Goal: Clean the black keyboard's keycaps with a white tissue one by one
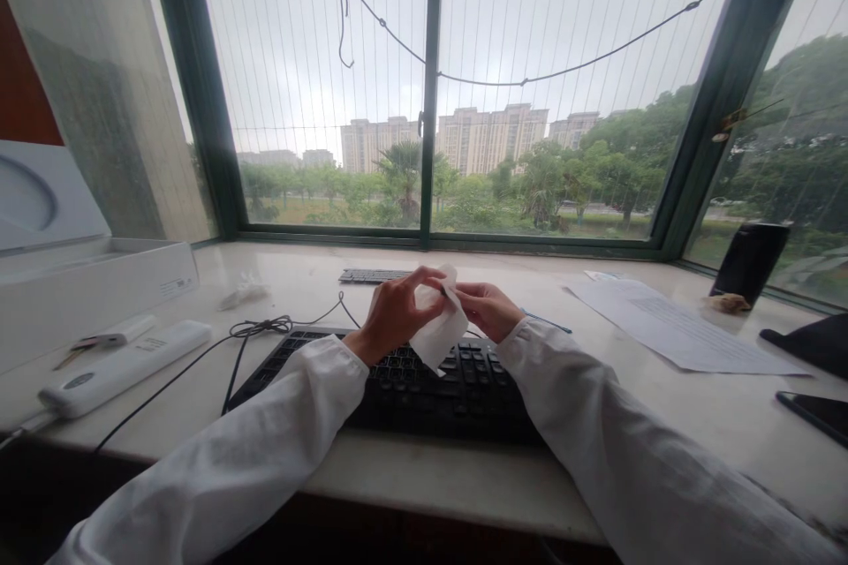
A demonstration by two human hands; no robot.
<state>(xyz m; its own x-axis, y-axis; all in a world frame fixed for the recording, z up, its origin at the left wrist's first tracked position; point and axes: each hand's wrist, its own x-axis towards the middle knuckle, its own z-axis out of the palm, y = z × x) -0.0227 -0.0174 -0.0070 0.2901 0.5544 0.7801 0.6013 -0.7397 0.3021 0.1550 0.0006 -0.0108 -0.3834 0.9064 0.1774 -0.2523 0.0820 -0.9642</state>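
Observation:
A crumpled white tissue point(438, 334) hangs between my two hands, above the keyboard. My left hand point(399, 309) is closed, its thumb and fingers pinching the tissue from the left. From the other side, my right hand point(488, 307) is closed on the tissue's right edge, with its fingertips partly hidden. A small dark spot shows between the fingertips; what it is cannot be made out. Below lies a black keyboard point(457, 402), its middle partly covered by the hands and tissue. A thin blue stick point(548, 321) shows just beyond my right wrist.
Behind the hands lies a narrow dark strip of keys point(374, 276). On the left are a black cable point(261, 326), a white power strip point(125, 369) and a white box point(99, 282). Printed paper point(676, 327), a black cylinder point(748, 265) and a phone point(818, 413) lie right.

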